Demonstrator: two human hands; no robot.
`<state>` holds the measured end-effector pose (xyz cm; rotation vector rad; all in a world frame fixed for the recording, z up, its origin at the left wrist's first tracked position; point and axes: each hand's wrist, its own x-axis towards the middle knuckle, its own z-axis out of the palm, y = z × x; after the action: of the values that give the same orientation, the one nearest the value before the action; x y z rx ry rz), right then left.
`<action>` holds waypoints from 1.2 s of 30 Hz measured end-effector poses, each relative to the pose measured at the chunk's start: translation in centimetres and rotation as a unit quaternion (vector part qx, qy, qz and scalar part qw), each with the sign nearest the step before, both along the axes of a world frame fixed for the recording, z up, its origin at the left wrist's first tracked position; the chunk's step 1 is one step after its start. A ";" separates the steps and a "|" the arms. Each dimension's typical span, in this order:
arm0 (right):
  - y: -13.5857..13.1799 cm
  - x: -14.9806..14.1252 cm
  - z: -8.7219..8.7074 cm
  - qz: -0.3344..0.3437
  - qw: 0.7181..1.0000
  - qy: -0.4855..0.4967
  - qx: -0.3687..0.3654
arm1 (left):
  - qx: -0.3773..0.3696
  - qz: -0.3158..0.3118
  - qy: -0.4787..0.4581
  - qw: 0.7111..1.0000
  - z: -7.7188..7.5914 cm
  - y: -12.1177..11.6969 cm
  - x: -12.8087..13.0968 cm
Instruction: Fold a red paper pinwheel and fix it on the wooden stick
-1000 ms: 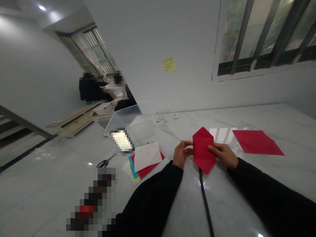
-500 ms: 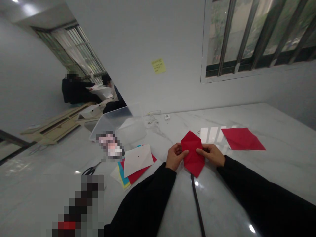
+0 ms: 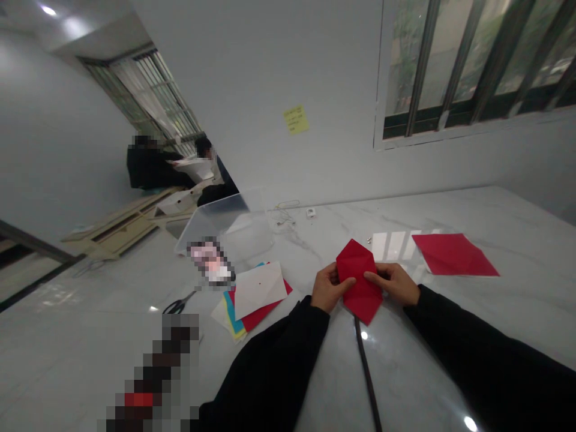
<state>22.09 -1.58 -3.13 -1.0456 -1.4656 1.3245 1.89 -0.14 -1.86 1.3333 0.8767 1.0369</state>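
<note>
Stacked sheets (image 3: 258,292) and scissors (image 3: 180,303) lie left on my worktop (image 3: 405,378). My left fingers (image 3: 345,286) and right fingers (image 3: 375,278) pinch the folded red paper (image 3: 360,299).

Dim overall; daylight through a barred, white-framed window (image 3: 477,66), glare on the glossy white marble-patterned counter (image 3: 405,384), coarse pixelation at left.
</note>
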 end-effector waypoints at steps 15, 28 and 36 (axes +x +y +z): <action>-0.2 -0.1 0.4 -0.008 1.000 -0.010 0.003 | -0.013 -0.001 -0.024 1.000 0.0 -0.4 0.4; -0.2 0.0 0.1 0.002 1.000 -0.023 -0.002 | -0.028 -0.003 0.000 1.000 -0.3 -0.5 0.6; -0.1 0.0 -0.4 0.008 1.000 -0.026 0.013 | -0.012 -0.002 -0.002 1.000 -0.4 -0.5 0.5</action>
<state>22.10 -1.67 -3.49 -1.0598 -1.5286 1.2940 2.43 -0.60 -2.22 1.3114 0.8804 1.0226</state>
